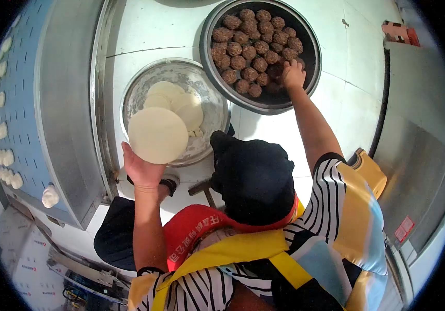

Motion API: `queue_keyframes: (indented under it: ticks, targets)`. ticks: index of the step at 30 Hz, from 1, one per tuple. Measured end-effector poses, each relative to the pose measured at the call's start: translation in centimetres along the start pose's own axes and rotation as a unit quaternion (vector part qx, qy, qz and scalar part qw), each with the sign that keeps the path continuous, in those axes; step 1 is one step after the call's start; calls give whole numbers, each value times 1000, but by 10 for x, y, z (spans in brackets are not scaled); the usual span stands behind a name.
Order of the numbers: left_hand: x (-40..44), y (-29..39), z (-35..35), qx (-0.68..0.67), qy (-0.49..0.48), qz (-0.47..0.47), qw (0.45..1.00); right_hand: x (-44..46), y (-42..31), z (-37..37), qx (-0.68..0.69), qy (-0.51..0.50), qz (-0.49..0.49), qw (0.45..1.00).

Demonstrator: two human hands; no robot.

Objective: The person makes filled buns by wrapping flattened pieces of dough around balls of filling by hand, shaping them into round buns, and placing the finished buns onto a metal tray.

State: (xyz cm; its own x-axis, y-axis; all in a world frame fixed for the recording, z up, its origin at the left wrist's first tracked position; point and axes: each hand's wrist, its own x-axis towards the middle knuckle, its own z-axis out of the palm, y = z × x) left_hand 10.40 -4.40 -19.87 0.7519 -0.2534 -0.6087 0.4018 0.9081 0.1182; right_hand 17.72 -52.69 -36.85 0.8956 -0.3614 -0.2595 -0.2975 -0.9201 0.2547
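My left hand (143,168) holds a round, flat dough wrapper (158,136) from below, the palm under its near edge. Beneath it, several more dough wrappers (188,111) lie overlapping in a floured metal basin (212,103), with small dough bits (195,133) beside them. My right hand (294,75) reaches into a large dark round pan (209,70) of brown meatballs (248,52). Its fingers are bent down around a meatball at the right side of the pile, partly hiding it.
To the left, a blue slotted conveyor belt (25,119) carries white dough pieces (50,196) behind a metal side rail (69,103). Pan and basin stand on pale tiles (144,31). A yellow stool-like object (370,173) is near a metal cabinet (414,140) at right.
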Motion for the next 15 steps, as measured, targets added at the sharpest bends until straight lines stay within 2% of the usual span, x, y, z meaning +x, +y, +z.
queue_keyframes:
  ticks: [3,6,7,8,10,12,15]
  targets:
    - [2,-4,2,54,1,3,999,4,-2,19,52,31,-8,998]
    - [1,-11,19,81,41,5,996,8,0,9,125,-21,18,992]
    - [3,-12,16,82,30,2,996,-12,-11,-43,234,-39,-20,971]
    - [4,-12,21,86,15,-4,996,-15,-18,-60,292,-49,-16,955]
    - [3,-18,33,96,-17,-20,995,-30,-35,-104,423,-75,-86,899]
    - [2,-22,43,91,-13,-16,996,-73,-69,-209,561,-191,-166,788]
    - [-13,-28,57,85,-48,-8,995,-132,-111,-305,520,-267,-342,735]
